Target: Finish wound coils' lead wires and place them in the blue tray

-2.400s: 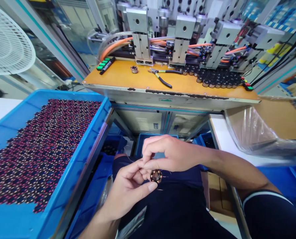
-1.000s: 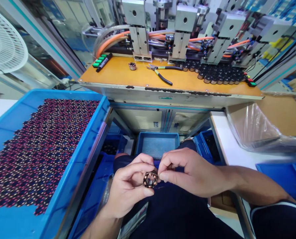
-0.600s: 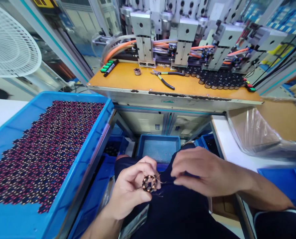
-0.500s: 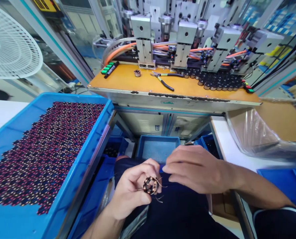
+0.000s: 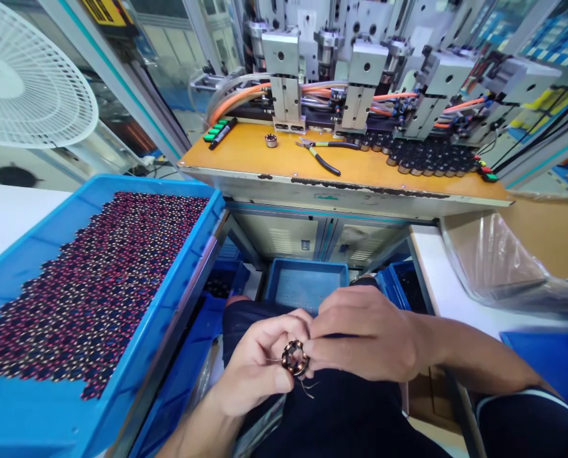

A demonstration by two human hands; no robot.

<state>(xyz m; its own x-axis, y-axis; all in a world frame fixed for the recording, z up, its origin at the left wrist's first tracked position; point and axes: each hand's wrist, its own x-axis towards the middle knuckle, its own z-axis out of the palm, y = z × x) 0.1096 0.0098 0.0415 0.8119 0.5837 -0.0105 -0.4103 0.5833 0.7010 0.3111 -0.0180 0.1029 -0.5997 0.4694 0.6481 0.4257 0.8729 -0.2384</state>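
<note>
Left hand [image 5: 259, 362] pinches a copper-wound ring [image 5: 288, 367] between thumb and fingers, its opening facing the camera. Right hand [image 5: 367, 334] is at the ring's right side, fingers bunched; exact contact cannot be determined. Loose wire ends [image 5: 307, 390] hang below the ring. On the counter [image 5: 245, 156], green pieces [image 5: 215, 130] and a black marker [image 5: 222, 133] lie at the far left corner, a second ring [image 5: 271, 141] to their right. Pliers [image 5: 311, 147], handles spread, lie mid-counter. Dark cylinders [image 5: 431, 156] are packed toward the right end.

dark navy shirt [image 5: 355, 423], short sleeve [image 5: 526, 425] edged in white, dark shorts [image 5: 243, 324]
</note>
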